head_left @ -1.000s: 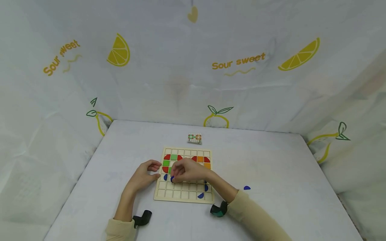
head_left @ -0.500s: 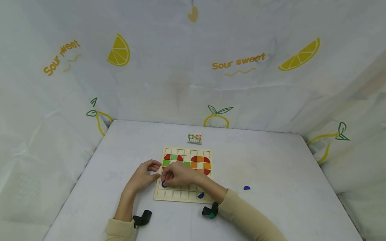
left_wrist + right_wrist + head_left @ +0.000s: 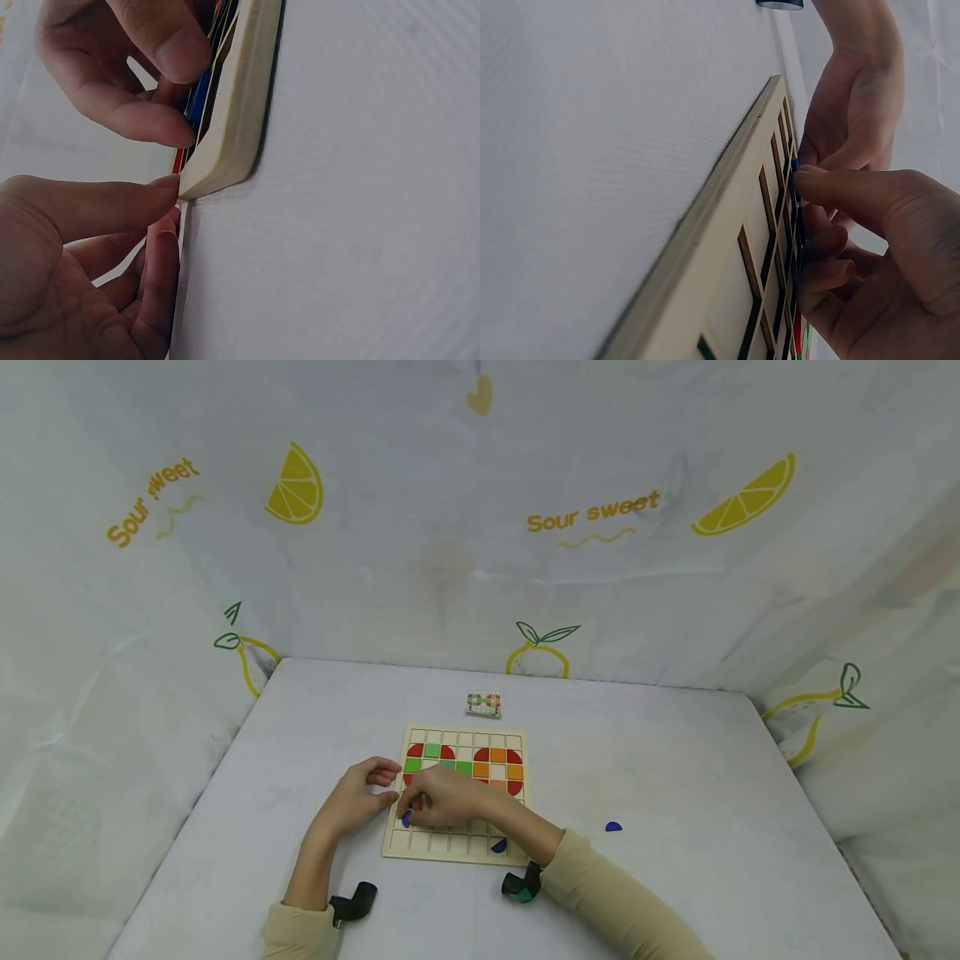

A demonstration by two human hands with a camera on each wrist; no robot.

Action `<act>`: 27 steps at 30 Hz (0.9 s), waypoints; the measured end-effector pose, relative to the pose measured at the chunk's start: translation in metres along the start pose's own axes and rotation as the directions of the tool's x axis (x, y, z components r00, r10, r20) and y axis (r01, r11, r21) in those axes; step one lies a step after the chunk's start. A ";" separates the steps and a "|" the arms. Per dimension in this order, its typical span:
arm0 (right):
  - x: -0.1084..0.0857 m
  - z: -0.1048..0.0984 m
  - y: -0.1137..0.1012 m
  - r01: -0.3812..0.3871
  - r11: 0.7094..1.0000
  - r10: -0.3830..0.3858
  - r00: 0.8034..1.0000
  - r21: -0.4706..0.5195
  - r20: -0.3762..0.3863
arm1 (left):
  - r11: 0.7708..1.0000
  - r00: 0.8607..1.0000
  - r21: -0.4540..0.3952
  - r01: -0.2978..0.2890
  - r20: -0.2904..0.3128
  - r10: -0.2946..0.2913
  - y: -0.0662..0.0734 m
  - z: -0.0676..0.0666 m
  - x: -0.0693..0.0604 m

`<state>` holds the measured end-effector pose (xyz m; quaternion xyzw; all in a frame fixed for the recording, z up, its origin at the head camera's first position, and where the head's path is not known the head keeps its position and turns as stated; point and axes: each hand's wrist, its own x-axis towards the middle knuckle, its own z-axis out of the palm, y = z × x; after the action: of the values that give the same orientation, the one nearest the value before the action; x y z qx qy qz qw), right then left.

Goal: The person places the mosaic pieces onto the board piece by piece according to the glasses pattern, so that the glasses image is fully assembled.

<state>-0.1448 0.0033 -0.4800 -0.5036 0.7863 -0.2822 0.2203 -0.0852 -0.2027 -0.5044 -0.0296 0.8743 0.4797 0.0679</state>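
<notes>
A pale wooden grid board [image 3: 442, 849] lies on the table, with red, green and orange pieces set in its upper cells. My right hand [image 3: 446, 795] reaches across the board. Between its thumb and index finger it pinches a blue half-circle piece [image 3: 406, 819], down at a cell near the left edge, also seen as a blue piece [image 3: 199, 101] in the left wrist view. My left hand [image 3: 358, 797] rests at the board's left side, its thumb touching the edge and its fingers bent loosely. The right hand hides several middle cells.
Another blue half-circle [image 3: 498, 846] lies tilted in the board's lower right. A loose blue half-circle [image 3: 613, 827] sits on the white table to the right. Behind the board stands a small pattern card [image 3: 484, 703]. White printed cloth hangs around the table.
My right hand has moved left and nearer with the blue half-circle, from an inner column to the leftmost one, then lowered it at a cell. The left hand stays in place.
</notes>
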 end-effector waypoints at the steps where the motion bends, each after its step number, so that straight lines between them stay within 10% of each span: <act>1: 0.000 0.000 0.000 0.005 1.000 -0.005 1.000 0.001 0.009 | 1.000 1.000 -0.001 0.000 0.000 0.000 0.000 0.000 0.000; 27: -0.046 -0.022 0.006 -0.069 0.988 0.075 0.996 0.136 -0.044 | 0.999 1.000 -0.013 0.030 0.002 -0.030 0.003 0.002 -0.002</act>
<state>-0.1446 0.0523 -0.4648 -0.4519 0.7884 -0.3384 0.2443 -0.0833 -0.1997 -0.5022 -0.0427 0.8705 0.4844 0.0755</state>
